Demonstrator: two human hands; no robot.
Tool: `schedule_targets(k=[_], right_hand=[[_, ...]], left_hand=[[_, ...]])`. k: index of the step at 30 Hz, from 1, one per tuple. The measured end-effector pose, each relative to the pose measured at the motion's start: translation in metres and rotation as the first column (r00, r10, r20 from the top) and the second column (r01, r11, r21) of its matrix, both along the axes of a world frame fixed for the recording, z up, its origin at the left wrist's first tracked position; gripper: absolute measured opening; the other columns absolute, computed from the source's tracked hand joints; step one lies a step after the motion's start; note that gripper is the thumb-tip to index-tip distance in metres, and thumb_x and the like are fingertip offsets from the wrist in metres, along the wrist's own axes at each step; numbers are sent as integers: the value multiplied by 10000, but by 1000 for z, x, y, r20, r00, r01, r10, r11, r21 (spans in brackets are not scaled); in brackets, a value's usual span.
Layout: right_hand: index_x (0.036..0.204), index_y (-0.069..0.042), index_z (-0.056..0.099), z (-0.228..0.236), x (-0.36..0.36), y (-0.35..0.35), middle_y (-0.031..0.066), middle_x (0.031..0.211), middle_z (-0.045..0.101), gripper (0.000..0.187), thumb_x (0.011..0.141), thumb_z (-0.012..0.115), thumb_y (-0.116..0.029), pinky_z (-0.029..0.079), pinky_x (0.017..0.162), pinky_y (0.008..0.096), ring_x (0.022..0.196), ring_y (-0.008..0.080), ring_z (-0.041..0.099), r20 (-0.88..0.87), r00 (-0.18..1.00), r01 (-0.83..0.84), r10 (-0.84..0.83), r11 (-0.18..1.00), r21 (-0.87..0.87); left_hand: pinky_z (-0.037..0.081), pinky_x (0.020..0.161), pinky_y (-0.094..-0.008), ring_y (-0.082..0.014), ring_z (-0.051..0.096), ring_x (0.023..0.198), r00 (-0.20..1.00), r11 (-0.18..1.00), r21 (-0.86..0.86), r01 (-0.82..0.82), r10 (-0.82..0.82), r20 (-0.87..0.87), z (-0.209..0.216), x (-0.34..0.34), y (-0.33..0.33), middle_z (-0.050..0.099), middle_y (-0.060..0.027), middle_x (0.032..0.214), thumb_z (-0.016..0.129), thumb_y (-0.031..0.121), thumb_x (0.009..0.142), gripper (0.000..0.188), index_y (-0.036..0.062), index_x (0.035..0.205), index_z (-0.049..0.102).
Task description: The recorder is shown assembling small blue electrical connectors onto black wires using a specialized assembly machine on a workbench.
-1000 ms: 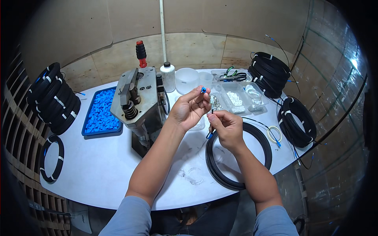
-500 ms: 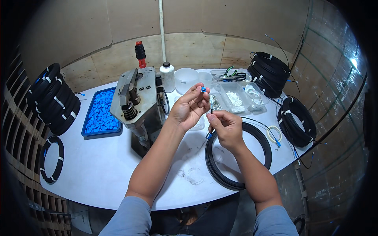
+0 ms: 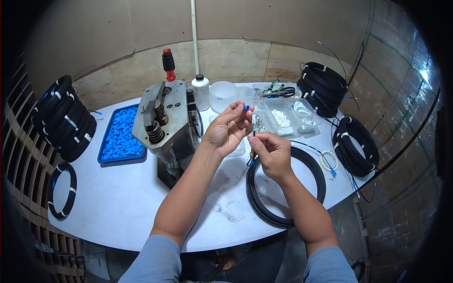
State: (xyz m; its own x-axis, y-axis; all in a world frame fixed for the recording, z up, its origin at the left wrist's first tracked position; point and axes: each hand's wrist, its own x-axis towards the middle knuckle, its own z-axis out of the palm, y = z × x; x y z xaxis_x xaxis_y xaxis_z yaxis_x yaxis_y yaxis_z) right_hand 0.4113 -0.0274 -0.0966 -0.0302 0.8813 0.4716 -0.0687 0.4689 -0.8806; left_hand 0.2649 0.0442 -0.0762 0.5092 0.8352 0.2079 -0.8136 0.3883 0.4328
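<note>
Some done, one unfinished

The left hand point(image 3: 230, 131) is pinching a blue piece point(image 3: 246, 107); below it, the right hand point(image 3: 272, 153) is gripping a cable point(image 3: 254, 134). Piece and cable are sitting apart. Tied coils point(image 3: 324, 89), seemingly done, are flanking the white table's point(image 3: 118, 203) press point(image 3: 176, 98); plywood point(image 3: 240, 59) is standing behind.

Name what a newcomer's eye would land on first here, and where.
Probably the bright blue pieces filling a blue tray, left of a bulky metal machine with a red-and-black handle. Next, likely the hands at centre: the left hand pinches a small blue part, the right hand a thin black cable. Stacked black coils stand at the table's far left and back right.
</note>
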Motion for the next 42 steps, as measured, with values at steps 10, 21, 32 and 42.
schedule_targets(k=[10, 21, 32, 42], right_hand=[[931, 25, 662, 1, 0, 0, 20, 692, 623, 151, 897, 649, -122, 460, 534, 210, 592, 66, 573, 2, 1000, -9, 9, 1000, 12], [936, 26, 659, 0, 0, 0, 24, 696, 627, 152, 898, 649, -121, 462, 534, 209, 595, 68, 577, -1, 1000, -11, 11, 1000, 6], [964, 24, 657, 1, 0, 0, 29, 728, 636, 158, 910, 634, -122, 473, 554, 212, 612, 72, 584, -8, 1000, -29, 29, 1000, 2], [942, 35, 655, 2, -1, -1, 42, 720, 628, 169, 915, 623, -128, 471, 543, 217, 602, 89, 584, 29, 1000, 5, -5, 1000, -20]], left_hand=[[506, 804, -331, -172, 606, 875, 998, 999, 15, 49, -50, 25, -3, -2, 2, 611, -113, 1034, 572, 84, 912, 197, 55, 1100, 524], [505, 792, -326, -167, 603, 876, 998, 997, 66, 45, -48, 30, -4, -1, 2, 608, -99, 1041, 561, 97, 922, 195, 88, 1115, 532], [517, 798, -318, -174, 599, 882, 995, 993, 104, -51, 59, -80, -5, 3, 4, 634, -132, 1076, 557, 73, 920, 157, 72, 1077, 567], [535, 792, -334, -199, 634, 893, 994, 986, 165, -12, 30, -105, -2, 2, 0, 647, -135, 1045, 562, 60, 915, 190, 53, 1105, 563]])
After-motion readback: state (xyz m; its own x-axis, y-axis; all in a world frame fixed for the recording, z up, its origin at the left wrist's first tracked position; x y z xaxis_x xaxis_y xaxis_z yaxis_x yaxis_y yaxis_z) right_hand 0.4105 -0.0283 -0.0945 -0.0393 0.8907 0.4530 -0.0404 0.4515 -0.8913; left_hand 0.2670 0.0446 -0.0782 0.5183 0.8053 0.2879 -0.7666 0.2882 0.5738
